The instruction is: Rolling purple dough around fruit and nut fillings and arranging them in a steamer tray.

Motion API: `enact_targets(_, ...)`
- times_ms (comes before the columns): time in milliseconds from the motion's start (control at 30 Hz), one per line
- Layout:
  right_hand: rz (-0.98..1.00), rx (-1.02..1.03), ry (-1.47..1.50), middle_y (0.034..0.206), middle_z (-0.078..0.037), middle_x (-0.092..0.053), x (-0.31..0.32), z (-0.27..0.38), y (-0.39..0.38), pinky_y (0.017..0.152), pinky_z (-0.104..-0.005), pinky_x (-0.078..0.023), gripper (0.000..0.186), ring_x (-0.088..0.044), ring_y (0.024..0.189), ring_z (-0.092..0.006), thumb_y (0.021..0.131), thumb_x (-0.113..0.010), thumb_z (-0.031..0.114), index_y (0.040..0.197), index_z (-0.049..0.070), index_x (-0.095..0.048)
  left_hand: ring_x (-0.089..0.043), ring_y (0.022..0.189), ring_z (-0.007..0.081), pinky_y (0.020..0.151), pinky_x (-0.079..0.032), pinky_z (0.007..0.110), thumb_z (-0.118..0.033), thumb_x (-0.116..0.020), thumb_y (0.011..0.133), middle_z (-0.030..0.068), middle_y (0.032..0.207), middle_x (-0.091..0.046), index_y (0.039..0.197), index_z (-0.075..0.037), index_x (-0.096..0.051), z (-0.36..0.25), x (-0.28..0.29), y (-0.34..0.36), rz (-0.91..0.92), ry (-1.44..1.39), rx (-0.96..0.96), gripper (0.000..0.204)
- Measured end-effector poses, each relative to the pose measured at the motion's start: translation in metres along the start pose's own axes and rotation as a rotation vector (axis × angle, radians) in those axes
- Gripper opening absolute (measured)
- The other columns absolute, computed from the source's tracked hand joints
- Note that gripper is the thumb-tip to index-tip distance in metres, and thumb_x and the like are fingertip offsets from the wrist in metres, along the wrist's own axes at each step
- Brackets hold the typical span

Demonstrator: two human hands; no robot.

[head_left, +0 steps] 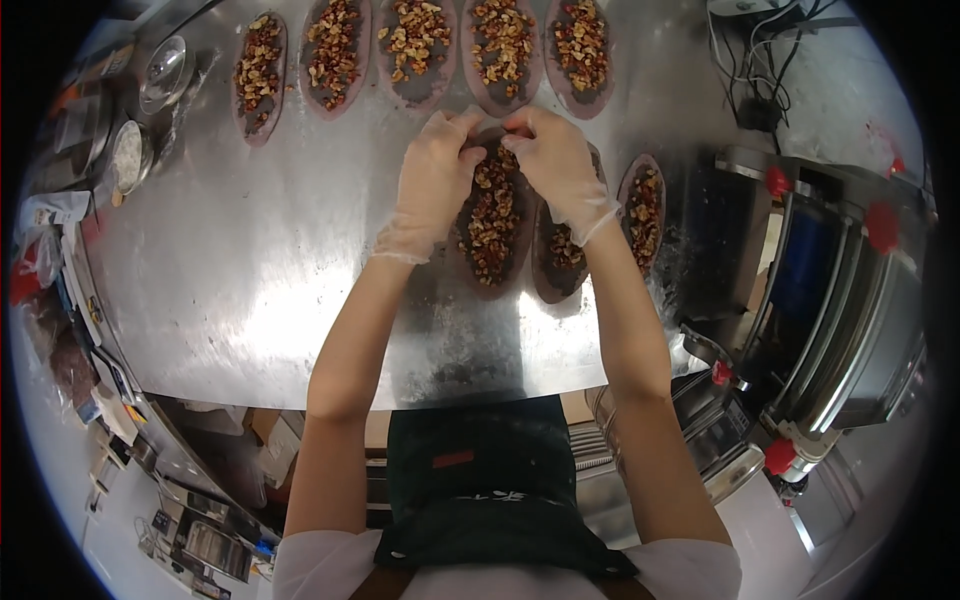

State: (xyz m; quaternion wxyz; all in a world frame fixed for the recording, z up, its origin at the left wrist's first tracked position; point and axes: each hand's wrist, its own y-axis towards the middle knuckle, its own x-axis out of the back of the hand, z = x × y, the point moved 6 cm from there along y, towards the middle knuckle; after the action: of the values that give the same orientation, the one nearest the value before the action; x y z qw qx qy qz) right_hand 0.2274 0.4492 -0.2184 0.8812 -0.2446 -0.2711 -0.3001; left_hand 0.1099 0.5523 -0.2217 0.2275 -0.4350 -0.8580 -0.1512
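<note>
Both my hands wear clear plastic gloves and meet at the far end of a long oval piece of pinkish-purple dough [518, 250]. Dark filling and a strip of chopped nuts [492, 220] with reddish bits lie along its middle. My left hand [438, 180] pinches the far edge from the left, fingers curled. From the right, my right hand [556, 170] pinches the same edge with thumb and fingers. Under my right wrist lies a second topped dough oval [556, 285], partly hidden. A third dough oval [641, 220] sits to its right.
Several more topped dough ovals [416, 90] line the far side of the metal table [250, 240]. At far left are a clear lid-like dish [165, 75] and a bowl of white powder [130, 155]. A roller machine [840, 300] with red knobs stands right, below black cables [760, 70].
</note>
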Motion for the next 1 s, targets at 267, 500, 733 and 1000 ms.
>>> enact_targets(267, 0.101, 0.157, -0.037, 0.096, -0.014, -0.071, 0.006, 0.003, -0.005, 0.081, -0.0356, -0.053, 0.020, -0.069, 0.088, -0.0264, 0.084, -0.073, 0.003, 0.104, 0.001, -0.068, -0.068, 0.091, 0.0325, 0.080, -0.053, 0.041, 0.004, -0.072, 0.081, 0.0130, 0.097, -0.067, 0.106, -0.008, -0.071, 0.013, 0.002, 0.012, 0.162, -0.090, -0.002, 0.028)
enact_targets(500, -0.029, 0.335, -0.140, 0.095, -0.014, -0.070, 0.009, 0.013, -0.013, 0.079, -0.0372, -0.054, 0.024, -0.069, 0.089, -0.0297, 0.082, -0.076, 0.004, 0.105, 0.003, -0.067, -0.066, 0.093, 0.0296, 0.081, -0.054, 0.039, -0.003, -0.075, 0.080, 0.0080, 0.098, -0.068, 0.102, -0.011, -0.071, 0.008, -0.002, 0.011, 0.171, -0.135, -0.008, 0.023)
enact_targets(733, 0.010, 0.275, -0.052, 0.095, -0.010, -0.069, 0.010, 0.003, -0.014, 0.075, -0.0387, -0.054, 0.019, -0.069, 0.088, -0.0307, 0.082, -0.076, 0.006, 0.098, 0.007, -0.066, -0.064, 0.097, 0.0283, 0.079, -0.054, 0.040, -0.008, -0.078, 0.078, 0.0061, 0.098, -0.068, 0.098, -0.012, -0.070, -0.004, -0.002, 0.009, 0.145, 0.069, -0.231, 0.021)
enact_targets(1000, -0.087, 0.560, -0.351, 0.093, -0.009, -0.067, 0.006, 0.017, -0.027, 0.070, -0.0386, -0.054, 0.017, -0.067, 0.084, -0.0297, 0.081, -0.075, 0.008, 0.096, 0.006, -0.067, -0.064, 0.095, 0.0290, 0.076, -0.054, 0.042, -0.011, -0.078, 0.077, 0.0081, 0.096, -0.066, 0.095, -0.009, -0.070, -0.008, -0.001, 0.012, 0.236, 0.142, -0.224, 0.020)
